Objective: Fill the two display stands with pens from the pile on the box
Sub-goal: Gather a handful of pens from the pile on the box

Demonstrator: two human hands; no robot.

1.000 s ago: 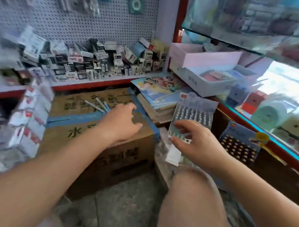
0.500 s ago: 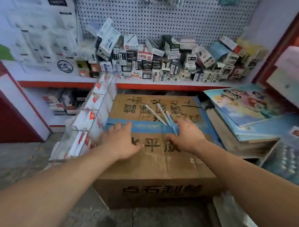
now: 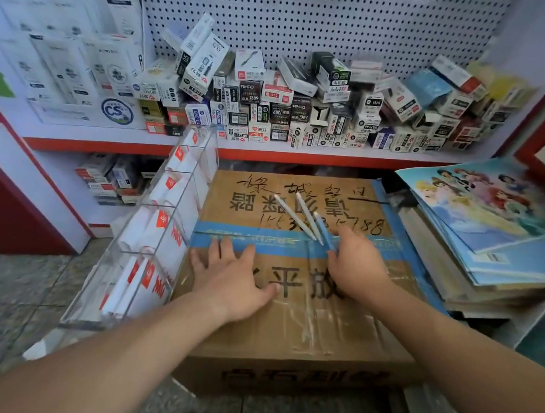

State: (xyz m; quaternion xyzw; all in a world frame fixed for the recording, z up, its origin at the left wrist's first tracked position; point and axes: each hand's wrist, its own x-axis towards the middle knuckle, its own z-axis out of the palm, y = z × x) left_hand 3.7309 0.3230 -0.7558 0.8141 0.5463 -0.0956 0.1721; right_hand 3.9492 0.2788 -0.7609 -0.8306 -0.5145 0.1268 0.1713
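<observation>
Left hand [image 3: 230, 279]: fingers spread, flat on the box [image 3: 291, 325] top. Right hand [image 3: 353, 266]: fingertips at the near ends of three pens [image 3: 308, 218] mid-box; pinching or only touching, cannot tell. Clear display stand [image 3: 157, 232] just beside the box's left edge. Books [image 3: 482, 234] crowd its right edge, shelf [image 3: 298, 153] beyond. Floor [image 3: 27, 289] open at left.
</observation>
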